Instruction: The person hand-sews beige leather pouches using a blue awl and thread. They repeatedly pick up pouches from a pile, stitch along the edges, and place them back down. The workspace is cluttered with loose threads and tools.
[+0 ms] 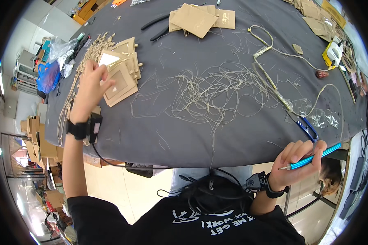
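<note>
My left hand (93,86) is over the left pile, its fingers curled and the thumb near the index finger; what they hold, if anything, is hidden. Beside it lie stacked beige pouches with clear windows (122,83) and a heap of small beige pieces (99,47). Low at the right, past the table's front edge, my right hand (296,163) closes round a blue pen-like tool (331,150). The tool's thin metal tip points left, and a pale cord (341,110) appears to run from its back end. Blue thread snips (306,129) lie just beyond that hand.
Tangled pale threads (216,96) spread over the grey tablecloth (151,134). Beige cards (198,20) and black-handled pliers (157,22) lie at the back. A tape-wrapped cord (270,77) and a yellow-white power strip (334,52) are at the right, with clear plastic bags (315,114).
</note>
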A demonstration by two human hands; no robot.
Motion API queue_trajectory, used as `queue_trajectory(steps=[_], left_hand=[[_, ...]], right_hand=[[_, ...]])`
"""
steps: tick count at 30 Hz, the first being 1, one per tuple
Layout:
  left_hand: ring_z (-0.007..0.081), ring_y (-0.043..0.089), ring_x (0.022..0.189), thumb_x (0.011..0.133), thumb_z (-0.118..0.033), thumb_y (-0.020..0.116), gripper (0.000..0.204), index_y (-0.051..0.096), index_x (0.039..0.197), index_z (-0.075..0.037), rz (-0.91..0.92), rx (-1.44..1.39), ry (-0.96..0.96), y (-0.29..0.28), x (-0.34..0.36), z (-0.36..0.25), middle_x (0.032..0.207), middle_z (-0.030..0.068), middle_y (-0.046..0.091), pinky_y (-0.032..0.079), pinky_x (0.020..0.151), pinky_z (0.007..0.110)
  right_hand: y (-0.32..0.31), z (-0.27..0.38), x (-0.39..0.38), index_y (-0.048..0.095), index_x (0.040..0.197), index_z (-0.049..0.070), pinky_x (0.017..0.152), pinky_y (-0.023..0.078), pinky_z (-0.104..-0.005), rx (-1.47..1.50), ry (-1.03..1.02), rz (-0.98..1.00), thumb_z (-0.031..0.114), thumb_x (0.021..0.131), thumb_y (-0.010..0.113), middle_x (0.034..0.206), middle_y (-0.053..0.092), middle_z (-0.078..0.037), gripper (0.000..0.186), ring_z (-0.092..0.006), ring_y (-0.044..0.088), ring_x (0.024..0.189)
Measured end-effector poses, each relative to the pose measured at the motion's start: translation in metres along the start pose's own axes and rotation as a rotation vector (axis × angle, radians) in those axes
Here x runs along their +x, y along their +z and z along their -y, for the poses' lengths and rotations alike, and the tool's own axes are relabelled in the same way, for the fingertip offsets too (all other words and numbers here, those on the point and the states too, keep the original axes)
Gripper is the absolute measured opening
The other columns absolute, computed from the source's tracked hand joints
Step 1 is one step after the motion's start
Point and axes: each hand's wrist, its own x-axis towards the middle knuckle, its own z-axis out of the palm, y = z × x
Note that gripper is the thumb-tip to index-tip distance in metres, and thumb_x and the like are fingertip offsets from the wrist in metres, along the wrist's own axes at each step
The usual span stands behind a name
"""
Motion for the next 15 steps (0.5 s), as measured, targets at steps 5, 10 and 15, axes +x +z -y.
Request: queue_trajectory(steps=[5, 10, 15], left_hand=[[0.0337, 0.053, 0.084, 0.072, -0.018, 0.08, 0.038, 0.049, 0.091, -0.005, -0.094, 0.036, -0.007, 0.018, -0.022, -0.009, 0.098, 0.0156, 0.045, 0.045, 0.074, 0.041], [0.0287, 0.054, 0.074, 0.077, -0.013, 0.075, 0.033, 0.049, 0.095, -0.004, -0.017, -0.058, -0.133, 0.018, -0.03, -0.024, 0.094, 0.0133, 0.048, 0.046, 0.068, 0.039], [0.0201, 0.053, 0.064, 0.086, -0.005, 0.065, 0.016, 0.05, 0.09, -0.002, -0.061, -0.243, -0.202, 0.035, -0.026, -0.008, 0.079, 0.01, 0.049, 0.045, 0.061, 0.032]], right_hand=[[0.0, -0.001, -0.001, 0.035, 0.094, 0.009, 0.025, 0.023, -0.0212, -0.038, -0.016, -0.004, 0.031, 0.097, 0.035, 0.045, 0.042, -0.003, 0.022, -0.0091, 0.025, 0.028], [0.0, -0.001, -0.003, 0.033, 0.094, 0.009, 0.025, 0.025, -0.0213, -0.063, -0.036, 0.004, 0.032, 0.097, 0.035, 0.045, 0.042, -0.003, 0.023, -0.0093, 0.026, 0.028], [0.002, -0.001, -0.003, 0.032, 0.093, 0.009, 0.024, 0.025, -0.0215, -0.064, -0.051, 0.02, 0.032, 0.097, 0.035, 0.045, 0.042, -0.004, 0.023, -0.0092, 0.026, 0.028]])
